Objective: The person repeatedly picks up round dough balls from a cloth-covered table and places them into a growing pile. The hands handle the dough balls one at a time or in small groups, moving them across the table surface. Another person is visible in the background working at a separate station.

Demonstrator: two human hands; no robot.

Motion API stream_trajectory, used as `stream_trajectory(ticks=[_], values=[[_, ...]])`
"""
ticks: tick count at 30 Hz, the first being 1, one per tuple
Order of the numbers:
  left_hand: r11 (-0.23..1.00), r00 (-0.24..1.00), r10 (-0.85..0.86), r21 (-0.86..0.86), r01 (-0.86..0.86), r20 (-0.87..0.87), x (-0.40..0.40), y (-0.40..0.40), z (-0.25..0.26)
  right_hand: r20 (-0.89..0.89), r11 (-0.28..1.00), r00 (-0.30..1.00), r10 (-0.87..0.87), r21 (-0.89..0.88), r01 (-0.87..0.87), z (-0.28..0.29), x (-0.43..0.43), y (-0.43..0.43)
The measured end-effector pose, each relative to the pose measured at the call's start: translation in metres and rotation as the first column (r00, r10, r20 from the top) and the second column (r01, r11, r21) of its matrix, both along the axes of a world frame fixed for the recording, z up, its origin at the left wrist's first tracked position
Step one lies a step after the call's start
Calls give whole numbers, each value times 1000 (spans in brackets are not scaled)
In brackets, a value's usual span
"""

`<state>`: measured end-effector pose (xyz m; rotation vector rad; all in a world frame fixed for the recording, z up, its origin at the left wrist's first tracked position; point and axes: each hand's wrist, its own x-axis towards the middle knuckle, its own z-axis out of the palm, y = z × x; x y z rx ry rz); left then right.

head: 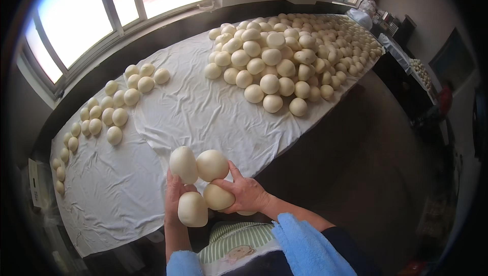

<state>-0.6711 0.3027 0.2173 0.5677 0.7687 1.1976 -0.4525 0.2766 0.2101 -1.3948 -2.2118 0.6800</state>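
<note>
Close in front of my body, over the near edge of the cloth, both hands are full of smooth, pale steamed buns. My left hand (176,196) grips an oblong bun (183,164) at the top and a second bun (193,209) lower down. Between the fingers of my right hand (246,192) are a round bun (212,165) and a darker cream bun (219,196) below it. Part of another bun (247,212) shows under my right wrist; what supports it is hidden. The buns of the two hands meet or nearly meet in the middle.
A wrinkled white cloth (190,112) covers the long table. Loose buns (120,116) lie along its left side; a large heap (270,57) fills the far end. Windows (114,13) line the left wall. Dark floor (331,173) lies right, with another bun-laden table (421,72) beyond.
</note>
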Motion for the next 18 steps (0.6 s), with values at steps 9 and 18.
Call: stream_trajectory(ticks=[9,18], values=[[988,986,-156,25,155,56,149,30,15,-99,987,983,-155,14,157,15,145,-3],[961,938,-265,137,239,222,257,136,9,-89,957,959,-269,84,276,44,264,74]])
